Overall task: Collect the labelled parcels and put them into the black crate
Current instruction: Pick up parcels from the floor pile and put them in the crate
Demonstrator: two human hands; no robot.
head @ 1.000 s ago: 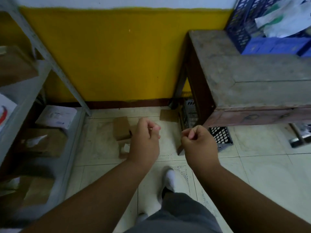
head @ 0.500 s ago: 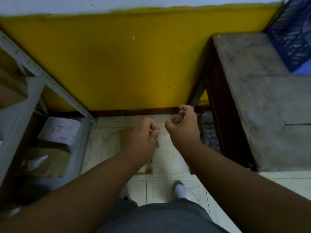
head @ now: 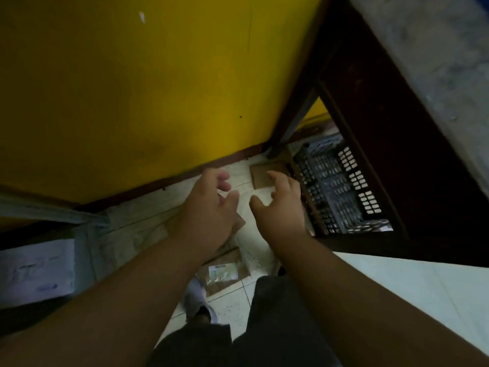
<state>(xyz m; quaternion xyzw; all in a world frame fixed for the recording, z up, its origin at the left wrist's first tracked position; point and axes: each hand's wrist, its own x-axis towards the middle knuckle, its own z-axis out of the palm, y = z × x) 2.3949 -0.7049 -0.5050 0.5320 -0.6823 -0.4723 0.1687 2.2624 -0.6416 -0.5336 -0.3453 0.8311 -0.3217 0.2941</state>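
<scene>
We have only one view, from a camera worn on the person's head, so no second view shares any part of the scene. It looks steeply down and forward at the tiled floor (head: pixel 264 250), and the picture is tilted, the base of the yellow wall (head: pixel 148 83) running slantwise above the floor. Taking the black crate (head: pixel 336 189) as our landmark: it lies close in, right of centre, under the wooden table (head: pixel 423 75) that fills the upper right. Both forearms enter from the bottom edge, and the hands sit just left of the crate, near the lens. The wide angle bends the edges.
</scene>
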